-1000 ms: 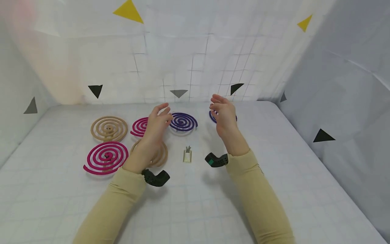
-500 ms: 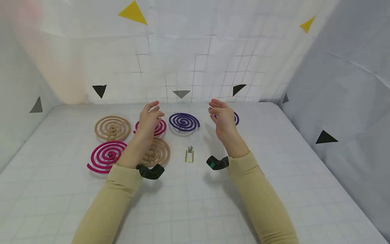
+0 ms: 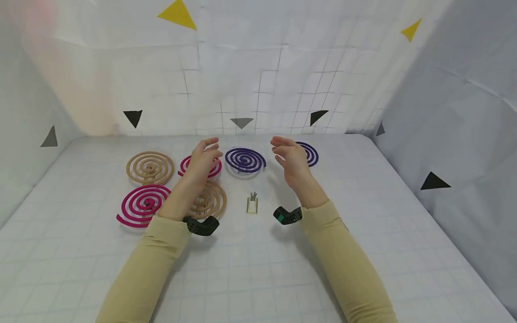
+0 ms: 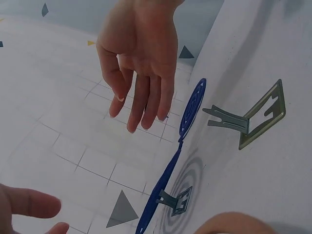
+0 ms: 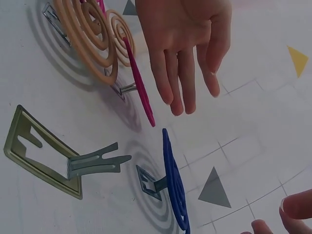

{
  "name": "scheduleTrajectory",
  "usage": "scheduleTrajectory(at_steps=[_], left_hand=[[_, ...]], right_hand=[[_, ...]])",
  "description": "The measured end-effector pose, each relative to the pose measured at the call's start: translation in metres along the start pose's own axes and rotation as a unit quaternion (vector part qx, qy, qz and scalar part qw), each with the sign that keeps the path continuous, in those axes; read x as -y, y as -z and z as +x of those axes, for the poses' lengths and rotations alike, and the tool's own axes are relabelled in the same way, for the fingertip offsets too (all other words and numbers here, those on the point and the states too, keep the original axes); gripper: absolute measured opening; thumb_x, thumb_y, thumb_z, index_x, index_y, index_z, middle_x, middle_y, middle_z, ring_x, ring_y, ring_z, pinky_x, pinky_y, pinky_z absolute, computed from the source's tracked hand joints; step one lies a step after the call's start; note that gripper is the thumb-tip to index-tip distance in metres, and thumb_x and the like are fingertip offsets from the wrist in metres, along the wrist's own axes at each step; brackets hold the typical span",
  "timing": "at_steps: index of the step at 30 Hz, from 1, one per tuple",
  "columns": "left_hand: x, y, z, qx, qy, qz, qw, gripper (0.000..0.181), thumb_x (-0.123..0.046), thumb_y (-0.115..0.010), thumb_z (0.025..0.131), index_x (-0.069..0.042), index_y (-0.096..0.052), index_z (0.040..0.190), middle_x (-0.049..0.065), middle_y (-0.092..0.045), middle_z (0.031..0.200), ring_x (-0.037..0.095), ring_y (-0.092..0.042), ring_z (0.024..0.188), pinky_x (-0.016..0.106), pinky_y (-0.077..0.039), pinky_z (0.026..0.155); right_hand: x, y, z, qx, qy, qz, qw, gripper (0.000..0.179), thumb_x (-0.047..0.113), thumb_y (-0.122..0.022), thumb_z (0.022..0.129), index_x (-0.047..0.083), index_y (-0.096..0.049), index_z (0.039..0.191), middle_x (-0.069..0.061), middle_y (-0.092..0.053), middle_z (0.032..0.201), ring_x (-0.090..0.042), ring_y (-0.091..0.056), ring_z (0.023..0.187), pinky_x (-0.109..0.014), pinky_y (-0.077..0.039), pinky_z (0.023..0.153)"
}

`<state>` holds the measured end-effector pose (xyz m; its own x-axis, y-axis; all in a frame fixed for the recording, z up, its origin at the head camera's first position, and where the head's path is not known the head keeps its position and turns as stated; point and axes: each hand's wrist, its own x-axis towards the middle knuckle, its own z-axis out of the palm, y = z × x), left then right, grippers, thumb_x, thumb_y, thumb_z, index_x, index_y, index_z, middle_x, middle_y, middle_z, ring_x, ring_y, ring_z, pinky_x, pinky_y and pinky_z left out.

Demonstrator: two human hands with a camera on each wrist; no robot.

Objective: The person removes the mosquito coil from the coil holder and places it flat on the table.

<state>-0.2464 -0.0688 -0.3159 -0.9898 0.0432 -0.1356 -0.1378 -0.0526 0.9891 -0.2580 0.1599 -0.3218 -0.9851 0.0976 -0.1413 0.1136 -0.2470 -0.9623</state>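
My left hand (image 3: 199, 163) hovers over the table with fingers loosely bent, overlapping a magenta mosquito coil (image 3: 216, 169) in the head view. Level with it on the right, my right hand (image 3: 291, 158) is also relaxed; a dark purple coil (image 3: 311, 154) shows partly behind it. Neither palm holds anything. Between the hands, farther back, another purple coil (image 3: 244, 160) sits raised on a small metal stand (image 5: 148, 183). Nearer me, a bare metal coil stand (image 3: 252, 205) has its forked prong sticking up. Each wrist view shows the opposite hand's palm.
At the left are a tan coil (image 3: 150, 168), a magenta coil (image 3: 144, 206) in front of it and another tan coil (image 3: 210, 200), partly hidden by my left wrist. White sheeting (image 3: 226, 67) with triangle markers rises behind the table (image 3: 250, 278).
Over the second, my left hand has shifted left off the purple coil to in front of the magenta one. My right hand has drifted slightly left, uncovering more of the right purple coil.
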Motion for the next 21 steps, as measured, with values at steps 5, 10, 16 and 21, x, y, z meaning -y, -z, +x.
scheduleTrajectory(at_steps=[5, 10, 16, 21], left_hand=[[0.003, -0.002, 0.000, 0.012, 0.000, 0.002, 0.9999, 0.054, -0.004, -0.048, 0.095, -0.006, -0.040, 0.149, 0.018, -0.035, 0.158, 0.027, -0.037, 0.144, 0.038, -0.035, 0.118], [0.009, -0.001, 0.005, 0.045, 0.011, 0.012, 0.9988, 0.057, -0.003, -0.045, 0.097, -0.004, -0.032, 0.153, 0.018, -0.026, 0.162, 0.028, -0.029, 0.149, 0.039, -0.029, 0.122], [0.012, -0.002, 0.004, 0.051, 0.013, 0.040, 0.9978, 0.058, -0.003, -0.045, 0.097, -0.006, -0.033, 0.153, 0.017, -0.024, 0.164, 0.024, -0.025, 0.151, 0.038, -0.030, 0.121], [0.016, -0.002, 0.005, 0.052, 0.004, 0.046, 0.9976, 0.058, -0.001, -0.046, 0.097, -0.006, -0.032, 0.153, 0.018, -0.024, 0.163, 0.024, -0.024, 0.152, 0.040, -0.028, 0.122]], right_hand=[[-0.005, 0.000, 0.002, 0.000, -0.005, -0.009, 1.0000, 0.045, -0.004, -0.050, 0.094, 0.002, -0.054, 0.139, -0.012, -0.056, 0.141, -0.024, -0.052, 0.125, -0.040, -0.032, 0.120], [-0.009, -0.001, 0.003, 0.009, -0.016, -0.008, 0.9998, 0.048, -0.006, -0.049, 0.093, 0.001, -0.053, 0.140, -0.014, -0.054, 0.142, -0.024, -0.050, 0.127, -0.041, -0.031, 0.121], [-0.013, -0.004, 0.003, 0.018, -0.023, -0.011, 0.9995, 0.046, -0.006, -0.049, 0.093, 0.001, -0.054, 0.139, -0.013, -0.054, 0.143, -0.029, -0.044, 0.137, -0.040, -0.031, 0.120], [-0.015, -0.004, 0.005, 0.014, -0.026, -0.019, 0.9994, 0.047, -0.007, -0.050, 0.092, 0.000, -0.054, 0.139, -0.014, -0.053, 0.144, -0.025, -0.048, 0.131, -0.041, -0.030, 0.120]])
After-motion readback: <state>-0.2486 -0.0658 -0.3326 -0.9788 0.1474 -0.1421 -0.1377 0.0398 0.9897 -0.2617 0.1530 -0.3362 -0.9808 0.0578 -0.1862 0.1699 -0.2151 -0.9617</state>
